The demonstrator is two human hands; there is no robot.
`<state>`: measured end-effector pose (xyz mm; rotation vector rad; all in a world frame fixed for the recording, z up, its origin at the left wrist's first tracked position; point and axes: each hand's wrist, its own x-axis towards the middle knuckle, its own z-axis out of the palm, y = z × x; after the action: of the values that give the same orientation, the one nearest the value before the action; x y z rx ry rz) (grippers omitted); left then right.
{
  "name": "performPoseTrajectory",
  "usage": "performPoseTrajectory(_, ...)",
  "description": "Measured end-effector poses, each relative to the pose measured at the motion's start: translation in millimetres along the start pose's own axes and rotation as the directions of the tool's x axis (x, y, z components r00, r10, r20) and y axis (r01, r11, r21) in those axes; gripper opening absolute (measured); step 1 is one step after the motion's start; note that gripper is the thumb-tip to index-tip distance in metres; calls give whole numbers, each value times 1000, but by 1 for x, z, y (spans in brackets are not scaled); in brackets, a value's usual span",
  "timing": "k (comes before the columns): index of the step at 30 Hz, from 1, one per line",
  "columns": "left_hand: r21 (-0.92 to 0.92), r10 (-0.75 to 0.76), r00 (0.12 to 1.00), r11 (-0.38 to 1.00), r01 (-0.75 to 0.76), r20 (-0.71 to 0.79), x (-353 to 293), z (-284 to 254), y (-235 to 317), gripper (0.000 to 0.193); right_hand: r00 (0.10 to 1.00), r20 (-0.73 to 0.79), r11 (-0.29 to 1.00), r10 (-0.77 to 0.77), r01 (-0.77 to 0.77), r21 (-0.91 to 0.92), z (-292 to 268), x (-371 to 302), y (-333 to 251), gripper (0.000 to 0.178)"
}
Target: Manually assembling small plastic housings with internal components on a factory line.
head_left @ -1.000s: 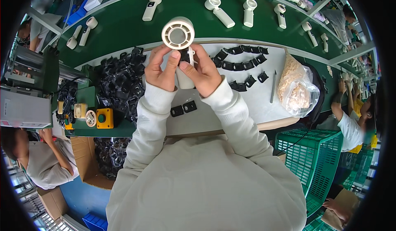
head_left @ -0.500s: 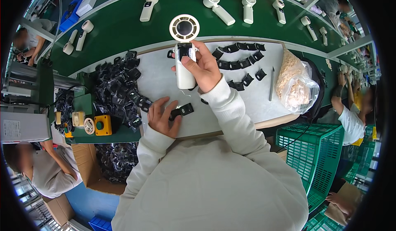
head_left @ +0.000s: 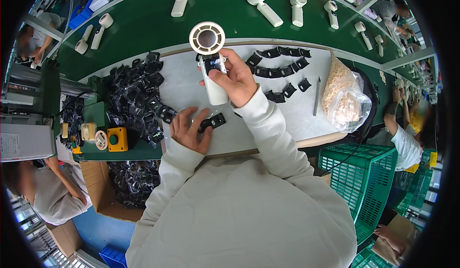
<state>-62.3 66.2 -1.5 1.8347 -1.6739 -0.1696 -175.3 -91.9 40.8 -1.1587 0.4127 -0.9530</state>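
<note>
My right hand (head_left: 235, 79) is closed round the handle of a white handheld fan (head_left: 216, 91), held up over the work board. Its round head points away from me, and my thumb presses just below the small display, which is lit. Low on the board, my left hand (head_left: 188, 130) has thumb and index finger around the near end of some black plastic pieces (head_left: 218, 120), apparently pinching one. The other left fingers rest bent on the board. Beyond my right wrist, several similar black pieces (head_left: 274, 74) lie in curved rows.
A heap of black pieces (head_left: 136, 95) lies left, beside a yellow button box (head_left: 118, 139). More fans (head_left: 264, 10) lie on the green conveyor (head_left: 220, 9). To the right are a pen-like tool (head_left: 316, 96), a clear bag (head_left: 349, 106) and a green crate (head_left: 352, 172). Other people sit at both sides.
The fan in my right hand has tilted, its head shifting left and down, and its display has lit up. My left thumb and index finger have closed in on the black pieces. Conveyor fans have shifted right.
</note>
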Motion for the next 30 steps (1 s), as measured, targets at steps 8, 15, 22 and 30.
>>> performPoseTrajectory(8, 20, 94, 994, 995, -95, 61, -1, -4, -1, 32, 999, -8, 998, 48, -48, -31, 3, -5, 1, 48)
performPoseTrajectory(15, 19, 94, 992, 995, -96, 84, -1, -8, 4, 29, 1000, -19, 999, 12, -13, -30, 5, -6, 2, 49)
performPoseTrajectory(22, -2, 86, 994, 996, -86, 65, -1, -5, 2, 39, 998, -67, 1000, 4, -3, 12, 2, -3, 3, 47)
performPoseTrajectory(30, 175, -32, 998, 984, 23, 49, -10, -11, 3, 52, 949, -286, 961, -130, 50, -271, -19, 53, 29, 41)
